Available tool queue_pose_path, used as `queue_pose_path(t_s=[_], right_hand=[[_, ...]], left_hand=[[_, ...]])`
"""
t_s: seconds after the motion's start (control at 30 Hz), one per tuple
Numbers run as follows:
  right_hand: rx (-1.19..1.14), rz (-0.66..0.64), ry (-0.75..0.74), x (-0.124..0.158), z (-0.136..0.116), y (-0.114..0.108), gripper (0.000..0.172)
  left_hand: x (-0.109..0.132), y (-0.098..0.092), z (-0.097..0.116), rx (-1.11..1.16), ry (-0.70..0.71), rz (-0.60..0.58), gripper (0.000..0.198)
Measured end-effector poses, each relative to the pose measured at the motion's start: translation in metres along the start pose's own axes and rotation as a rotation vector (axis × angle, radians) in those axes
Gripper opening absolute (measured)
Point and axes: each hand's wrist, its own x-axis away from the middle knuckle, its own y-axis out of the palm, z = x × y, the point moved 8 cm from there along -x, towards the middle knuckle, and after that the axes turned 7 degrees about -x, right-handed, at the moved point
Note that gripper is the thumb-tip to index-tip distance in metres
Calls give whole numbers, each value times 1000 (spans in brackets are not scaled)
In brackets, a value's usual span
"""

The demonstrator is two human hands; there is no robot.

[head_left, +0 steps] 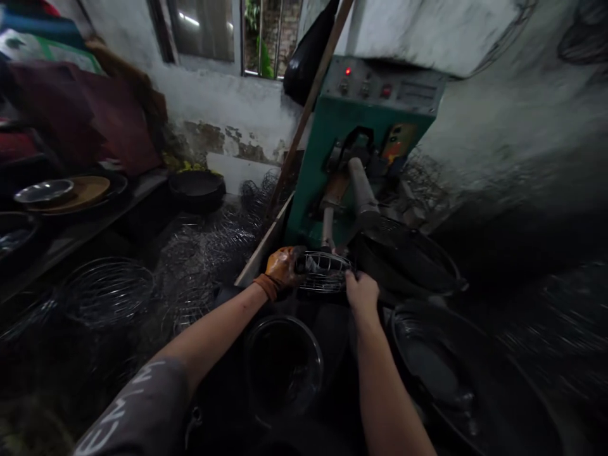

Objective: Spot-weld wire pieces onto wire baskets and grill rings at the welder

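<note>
Fingers of gloved left hand [281, 269] and bare right hand [361, 290] grip wire basket [323, 271] from both sides, held under green machine [354, 149]. Finished-looking wire baskets [107, 291] piled left; this piece apparently mid-process.

both arms stretched forward, nearly parallel; left hand [281, 269] gloved in orange, fingers curled closed; right hand [361, 290] bare, knuckles up, fingers bent in a grip.

my left fingers [298, 261] hidden behind wire basket [323, 271] | right of green machine [361, 152]: wire heaps [546, 329] blurred
</note>
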Motion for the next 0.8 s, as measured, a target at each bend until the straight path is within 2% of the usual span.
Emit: queue_pose_path(t_s=[0.13, 0.3, 0.6, 0.8], right_hand=[[-4, 3, 16, -12, 2, 1, 37], [-69, 17, 26, -20, 6, 5, 40], [-57, 78, 42, -21, 20, 8, 37], [-50, 102, 13, -24, 19, 9, 36]], left_hand=[[-10, 20, -9, -4, -16, 10, 71], [-19, 32, -14, 0, -10, 44, 75], [-17, 33, -5, -5, 49, 115, 71], [-19, 35, -6, -56, 30, 38, 75]])
